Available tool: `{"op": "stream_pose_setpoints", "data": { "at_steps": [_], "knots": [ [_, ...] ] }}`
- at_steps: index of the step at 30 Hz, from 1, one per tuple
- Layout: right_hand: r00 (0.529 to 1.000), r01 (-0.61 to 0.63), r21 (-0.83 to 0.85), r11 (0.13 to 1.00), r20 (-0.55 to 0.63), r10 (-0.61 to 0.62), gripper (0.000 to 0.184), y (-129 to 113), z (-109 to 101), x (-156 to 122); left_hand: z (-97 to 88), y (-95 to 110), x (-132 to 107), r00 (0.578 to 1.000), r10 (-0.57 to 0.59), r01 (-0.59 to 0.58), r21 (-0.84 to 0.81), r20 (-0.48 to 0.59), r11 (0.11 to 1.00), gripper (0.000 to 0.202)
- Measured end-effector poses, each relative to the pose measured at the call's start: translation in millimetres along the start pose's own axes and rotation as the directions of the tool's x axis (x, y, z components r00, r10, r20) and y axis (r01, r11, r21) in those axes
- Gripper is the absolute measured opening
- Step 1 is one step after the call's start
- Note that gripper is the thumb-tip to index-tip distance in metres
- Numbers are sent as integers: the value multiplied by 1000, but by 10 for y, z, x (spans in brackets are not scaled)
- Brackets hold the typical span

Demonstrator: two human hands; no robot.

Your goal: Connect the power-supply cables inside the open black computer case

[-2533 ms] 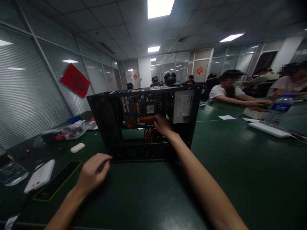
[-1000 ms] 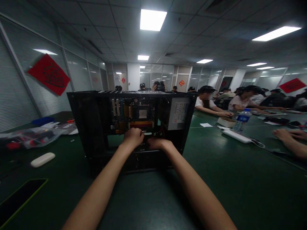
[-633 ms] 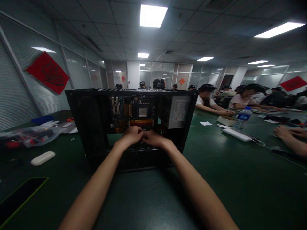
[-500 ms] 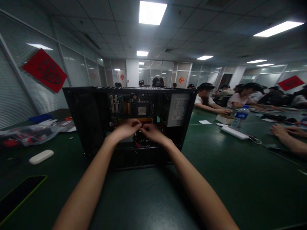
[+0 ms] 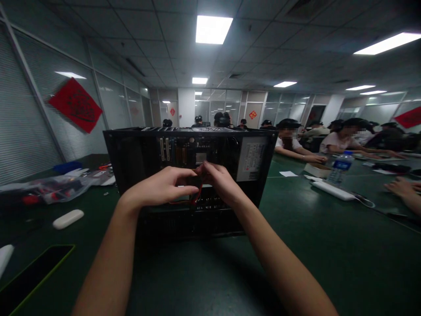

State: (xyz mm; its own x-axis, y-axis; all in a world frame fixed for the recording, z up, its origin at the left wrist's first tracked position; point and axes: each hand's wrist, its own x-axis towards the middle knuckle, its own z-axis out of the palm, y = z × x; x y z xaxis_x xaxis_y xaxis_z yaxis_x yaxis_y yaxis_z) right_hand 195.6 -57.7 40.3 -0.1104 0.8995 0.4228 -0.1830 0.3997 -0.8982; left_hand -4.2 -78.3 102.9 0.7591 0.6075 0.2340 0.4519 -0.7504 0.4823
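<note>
A black computer case (image 5: 187, 224) stands on the table with its open side facing me. Inside are a motherboard (image 5: 205, 145) with several slots and, at the right, a power supply (image 5: 252, 159) with a white label. My right hand (image 5: 223, 182) has its fingertips closed on a thin red cable (image 5: 199, 193) in front of the board. Close beside that cable is my left hand (image 5: 161, 186), its thumb and fingers apart with a gap between them. The cable's ends are too dark to make out.
On the left lie a plastic bag (image 5: 62, 186), a white case (image 5: 68, 218) and a phone (image 5: 39, 272). To the right are a water bottle (image 5: 341, 169), a white power strip (image 5: 335, 190), and a small box (image 5: 317, 170). Other people sit farther off, one person's hand (image 5: 403, 188) at the right edge.
My left hand has drawn back and spread its thumb and fingers. The red cable now shows between my hands, raised. The view has shifted slightly, so the case appears farther right and lower.
</note>
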Motion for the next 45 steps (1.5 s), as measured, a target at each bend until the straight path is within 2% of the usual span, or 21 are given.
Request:
{"op": "stream_pose_setpoints", "data": {
  "at_steps": [3,6,10,15,20,25,29,33,36,37,39,41,43,45],
  "knots": [
    [996,17,-13,1000,82,-16,47,-299,-23,-151,13,156,-13,998,61,-61,-5,-2,998,34],
    [991,15,-10,1000,131,-13,42,-542,-72,-282,25,279,-49,997,50,-52,-34,-60,998,35],
    [996,8,51,999,88,-12,31,-760,-124,-389,30,360,-86,984,15,-40,-137,-175,990,35],
    [998,54,2,999,-30,-54,29,-926,-204,-443,35,369,-53,915,39,-110,-156,-402,982,33],
    [981,161,-117,980,-86,-172,30,-1067,-329,-539,59,399,-4,847,74,-199,-185,-527,963,30],
    [974,185,-194,963,-92,-206,34,-1167,-408,-590,58,422,-26,785,48,-235,-225,-617,946,25],
    [971,194,-209,958,-101,-218,34,-1148,-402,-537,41,446,-79,747,44,-240,-207,-663,948,21],
    [991,132,-260,957,36,-127,44,-1030,-400,-470,52,516,-120,713,64,-244,-161,-698,956,18],
    [990,99,-288,952,123,-65,48,-967,-398,-449,69,546,-131,693,87,-249,-124,-716,961,23],
    [991,108,-260,960,107,-82,50,-968,-395,-453,73,546,-133,694,84,-231,-111,-715,967,24],
    [985,169,-127,977,-7,-171,49,-1002,-400,-477,76,540,-135,705,70,-186,-89,-706,979,25],
    [948,288,50,956,-156,-278,47,-1055,-434,-515,75,533,-137,715,66,-159,-69,-696,985,25],
    [899,418,230,879,-248,-362,41,-1091,-502,-550,72,534,-139,731,78,-147,-45,-678,988,26],
    [871,489,420,764,-274,-407,40,-1090,-583,-565,75,546,-137,748,100,-144,-14,-657,989,26]
  ]
}}
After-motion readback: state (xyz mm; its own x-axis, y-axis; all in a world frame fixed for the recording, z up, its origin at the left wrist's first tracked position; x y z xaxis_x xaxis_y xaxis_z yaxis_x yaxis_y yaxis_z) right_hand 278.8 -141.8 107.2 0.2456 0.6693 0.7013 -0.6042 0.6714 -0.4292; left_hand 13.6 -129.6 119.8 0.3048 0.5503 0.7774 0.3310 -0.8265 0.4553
